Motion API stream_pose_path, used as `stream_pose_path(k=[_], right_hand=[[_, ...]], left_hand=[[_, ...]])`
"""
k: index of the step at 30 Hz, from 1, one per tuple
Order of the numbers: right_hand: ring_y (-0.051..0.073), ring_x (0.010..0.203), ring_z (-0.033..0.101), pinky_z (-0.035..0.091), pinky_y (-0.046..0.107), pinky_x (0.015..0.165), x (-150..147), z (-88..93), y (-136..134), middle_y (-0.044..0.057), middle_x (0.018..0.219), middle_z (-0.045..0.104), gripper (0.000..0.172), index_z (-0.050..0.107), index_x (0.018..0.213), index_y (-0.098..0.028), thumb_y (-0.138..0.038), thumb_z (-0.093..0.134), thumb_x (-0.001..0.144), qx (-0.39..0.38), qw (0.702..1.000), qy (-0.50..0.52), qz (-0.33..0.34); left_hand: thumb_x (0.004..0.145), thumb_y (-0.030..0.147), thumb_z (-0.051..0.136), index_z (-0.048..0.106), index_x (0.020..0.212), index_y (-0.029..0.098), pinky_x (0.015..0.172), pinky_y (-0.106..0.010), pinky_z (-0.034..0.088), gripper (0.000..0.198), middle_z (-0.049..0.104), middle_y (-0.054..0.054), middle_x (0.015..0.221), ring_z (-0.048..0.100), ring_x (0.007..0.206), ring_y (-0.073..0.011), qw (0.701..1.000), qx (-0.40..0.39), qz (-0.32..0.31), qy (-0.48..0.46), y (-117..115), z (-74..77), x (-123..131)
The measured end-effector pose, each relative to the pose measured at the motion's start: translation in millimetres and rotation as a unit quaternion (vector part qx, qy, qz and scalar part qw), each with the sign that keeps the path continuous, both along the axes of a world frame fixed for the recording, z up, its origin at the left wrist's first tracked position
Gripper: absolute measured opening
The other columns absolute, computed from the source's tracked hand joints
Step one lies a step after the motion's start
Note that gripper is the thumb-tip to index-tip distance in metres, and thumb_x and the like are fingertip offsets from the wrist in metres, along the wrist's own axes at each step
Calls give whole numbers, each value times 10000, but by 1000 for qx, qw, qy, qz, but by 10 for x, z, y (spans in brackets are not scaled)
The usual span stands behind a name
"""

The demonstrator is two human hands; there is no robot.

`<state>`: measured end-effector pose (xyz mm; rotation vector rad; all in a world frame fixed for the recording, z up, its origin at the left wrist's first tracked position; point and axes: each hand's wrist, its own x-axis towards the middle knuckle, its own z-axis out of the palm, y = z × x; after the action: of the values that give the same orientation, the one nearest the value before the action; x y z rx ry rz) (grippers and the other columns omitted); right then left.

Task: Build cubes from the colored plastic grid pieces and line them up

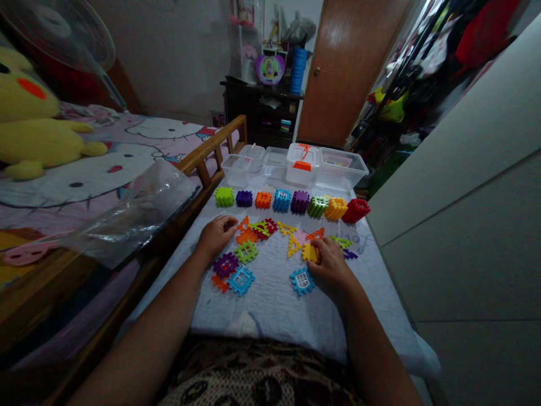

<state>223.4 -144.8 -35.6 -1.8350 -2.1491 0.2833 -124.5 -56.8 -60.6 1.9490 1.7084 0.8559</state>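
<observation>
My right hand (328,260) has its fingers on a yellow square piece (310,253), just above a blue window piece (302,281) lying on the cloth. Near the left pile, my left hand (218,233) rests with curled fingers beside orange pieces (246,235); what is between its fingertips, if anything, is too small to make out. Below it lie a green window piece (246,252), a purple piece (225,264) and a blue one (241,280). Yellow triangles (293,246) sit between the hands. Stacks sorted by colour, from light green (224,197) to red (356,210), form a row behind.
Clear plastic boxes (340,168) stand at the table's far end, one with an orange-latched lid (302,160). A wooden bed rail (211,148) and a plastic bag (135,211) are at the left. A white cabinet (473,225) borders the right.
</observation>
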Motion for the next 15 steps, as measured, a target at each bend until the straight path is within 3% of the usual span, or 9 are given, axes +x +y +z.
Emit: stream_pose_path(k=[15], right_hand=[[292,1015,486,374,406,893,-95,82,21,118,1065,589,366,645,1077,-170,-273,624,726,-10,999,-33,-4]], left_hand=[[761,371,536,682,955,194,823,-334,522,300,692,-73,998,643,871,-220,1000,-2,-2,-3,7,-1,4]])
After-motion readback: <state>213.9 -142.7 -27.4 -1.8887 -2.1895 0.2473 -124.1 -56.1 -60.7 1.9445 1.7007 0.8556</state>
